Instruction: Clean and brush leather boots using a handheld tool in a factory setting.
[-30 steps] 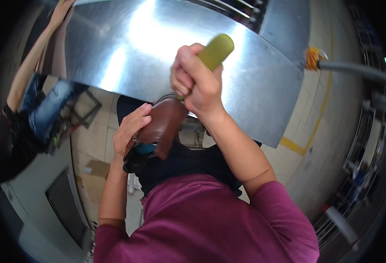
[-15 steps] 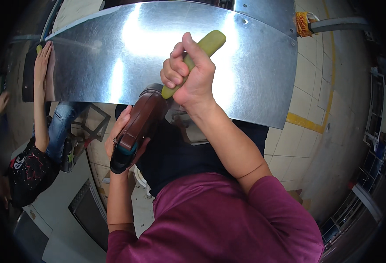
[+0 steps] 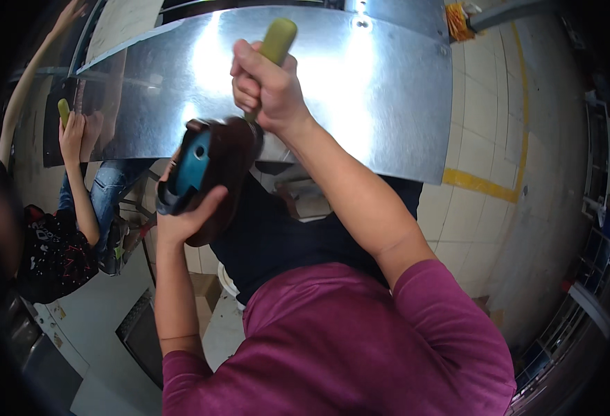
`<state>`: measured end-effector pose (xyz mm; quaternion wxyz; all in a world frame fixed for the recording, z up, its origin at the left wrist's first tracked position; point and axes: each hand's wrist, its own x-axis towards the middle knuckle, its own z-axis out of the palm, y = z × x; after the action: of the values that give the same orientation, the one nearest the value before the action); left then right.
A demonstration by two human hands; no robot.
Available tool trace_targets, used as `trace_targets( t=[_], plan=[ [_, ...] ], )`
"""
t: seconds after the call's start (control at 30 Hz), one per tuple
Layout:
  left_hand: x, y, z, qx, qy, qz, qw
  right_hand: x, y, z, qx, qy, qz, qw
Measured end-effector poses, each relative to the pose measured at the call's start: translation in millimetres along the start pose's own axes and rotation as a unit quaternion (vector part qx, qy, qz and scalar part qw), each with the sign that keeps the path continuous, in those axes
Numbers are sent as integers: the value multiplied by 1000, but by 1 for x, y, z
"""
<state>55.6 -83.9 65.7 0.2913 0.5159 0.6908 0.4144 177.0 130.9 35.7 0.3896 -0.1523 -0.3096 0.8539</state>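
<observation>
My left hand (image 3: 190, 218) grips a brown leather shoe (image 3: 232, 156) with a teal shoe last (image 3: 193, 163) inside. The thumb lies along the shoe's side, and the last's top, with a round hole, faces up through the opening. In a closed fist, my right hand (image 3: 272, 90) holds an olive-green stick-like tool (image 3: 279, 40) with a rounded upper end. Its lower tip is down at the shoe's far end, partly hidden by my hand; whether it touches the leather I cannot tell.
Beyond my lap lies a shiny metal-topped table (image 3: 145, 97). At the left a co-worker in a black patterned shirt (image 3: 59, 256) holds a similar green tool (image 3: 63, 111) at the table's end. Orange material (image 3: 459, 22) wraps a bar at the far right corner.
The shoe has turned in my left hand, so its opening and teal last now face up. My right hand and the green tool have moved left and away from me.
</observation>
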Motion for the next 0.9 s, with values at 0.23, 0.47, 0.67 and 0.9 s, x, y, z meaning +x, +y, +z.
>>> trace_targets(
  t=[0.23,0.47,0.67,0.9],
  plan=[
    [30,37,52,-270,185,-122,937,37,-8,2,-19,-56,-69,996],
    [78,58,112,-234,263,-30,936,32,-26,-27,32,-55,-34,997],
    [108,49,124,-247,324,4,913,-10,-35,-66,93,-33,13,995],
    [112,48,132,-258,340,-4,904,-84,-42,-88,108,-30,-37,993]
  ],
)
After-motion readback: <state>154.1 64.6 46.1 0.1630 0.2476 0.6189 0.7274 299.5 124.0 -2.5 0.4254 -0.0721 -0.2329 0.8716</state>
